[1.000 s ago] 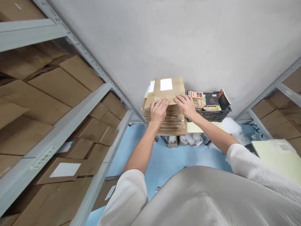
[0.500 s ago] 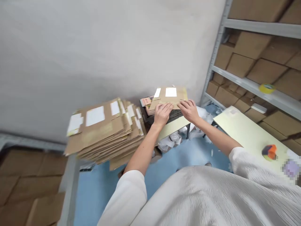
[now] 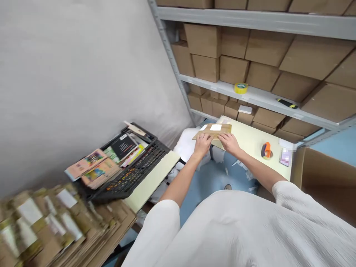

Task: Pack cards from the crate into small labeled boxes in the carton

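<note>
Between my two hands I carry a flat brown cardboard mailer [image 3: 226, 128] with white labels and clear tape on its upper face. My left hand [image 3: 203, 144] grips its near edge on the left, a ring on one finger. Gripping the same edge on the right is my right hand [image 3: 228, 142]. The mailer hangs in front of the left end of a pale table [image 3: 250, 138]. On that table lie an orange and purple tape dispenser [image 3: 266, 150] and a phone [image 3: 285, 157], partly blurred.
A black crate [image 3: 130, 168] of books stands to the left, beside a stack of labelled cardboard mailers [image 3: 91, 237]. Grey shelving [image 3: 222, 16] full of boxes rises ahead, holding yellow tape [image 3: 240, 88] and a cutter [image 3: 287, 103]. An open carton [image 3: 299, 167] is at right.
My view has turned right. Both hands have carried the mailer away from above the book crate towards the pale table, keeping their grip. The crate and mailer stack now sit farther left.
</note>
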Demonstrator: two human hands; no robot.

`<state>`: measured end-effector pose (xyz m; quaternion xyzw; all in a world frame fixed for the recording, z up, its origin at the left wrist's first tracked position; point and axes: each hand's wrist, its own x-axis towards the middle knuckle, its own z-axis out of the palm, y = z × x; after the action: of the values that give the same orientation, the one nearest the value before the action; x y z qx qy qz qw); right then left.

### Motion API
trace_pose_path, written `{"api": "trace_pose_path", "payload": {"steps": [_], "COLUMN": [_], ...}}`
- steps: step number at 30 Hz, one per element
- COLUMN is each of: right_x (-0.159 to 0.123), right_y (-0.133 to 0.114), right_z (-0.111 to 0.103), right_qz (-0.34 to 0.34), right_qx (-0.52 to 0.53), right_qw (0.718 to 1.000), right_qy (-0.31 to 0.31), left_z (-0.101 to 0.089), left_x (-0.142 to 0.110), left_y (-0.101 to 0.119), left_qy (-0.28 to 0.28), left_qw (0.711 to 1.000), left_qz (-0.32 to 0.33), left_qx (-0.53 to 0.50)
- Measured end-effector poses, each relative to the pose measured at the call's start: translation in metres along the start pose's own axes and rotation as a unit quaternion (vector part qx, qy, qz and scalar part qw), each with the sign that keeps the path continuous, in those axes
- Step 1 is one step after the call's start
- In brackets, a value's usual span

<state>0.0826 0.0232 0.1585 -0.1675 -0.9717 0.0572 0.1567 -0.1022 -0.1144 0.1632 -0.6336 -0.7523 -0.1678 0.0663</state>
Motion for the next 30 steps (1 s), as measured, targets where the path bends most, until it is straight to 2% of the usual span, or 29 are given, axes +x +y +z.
{"api": "trace_pose_path", "payload": {"steps": [3, 6, 11, 16, 20, 24, 27, 30], "right_x": [-0.023, -0.039, -0.053, -0.06, -0.06, -0.049, -0.037, -0.023], "right_y": [0.043, 0.074, 0.111, 0.138, 0.146, 0.138, 0.128, 0.122], "right_z": [0.002, 0.006, 0.015, 0.03, 0.048, 0.071, 0.088, 0.103], "right_qz": [0.047, 0.093, 0.157, 0.224, 0.283, 0.322, 0.329, 0.309], "right_qx": [-0.005, -0.007, -0.012, -0.02, -0.021, -0.013, -0.002, 0.033], "right_qw": [0.999, 0.995, 0.987, 0.973, 0.956, 0.942, 0.939, 0.947], "right_qy": [-0.014, -0.023, -0.027, -0.045, -0.077, -0.1, -0.096, -0.086], "left_z": [0.034, 0.061, 0.098, 0.135, 0.165, 0.19, 0.206, 0.22], "left_x": [0.035, 0.065, 0.11, 0.151, 0.179, 0.199, 0.207, 0.212], "left_y": [0.025, 0.042, 0.058, 0.061, 0.053, 0.035, 0.017, 0.0], "left_qy": [-0.035, -0.062, -0.104, -0.138, -0.17, -0.198, -0.213, -0.225], "left_qw": [0.998, 0.994, 0.986, 0.972, 0.956, 0.939, 0.934, 0.934], "left_qz": [0.046, 0.084, 0.122, 0.174, 0.215, 0.249, 0.245, 0.225], "left_qx": [-0.007, -0.021, -0.051, -0.078, -0.105, -0.13, -0.148, -0.164]}}
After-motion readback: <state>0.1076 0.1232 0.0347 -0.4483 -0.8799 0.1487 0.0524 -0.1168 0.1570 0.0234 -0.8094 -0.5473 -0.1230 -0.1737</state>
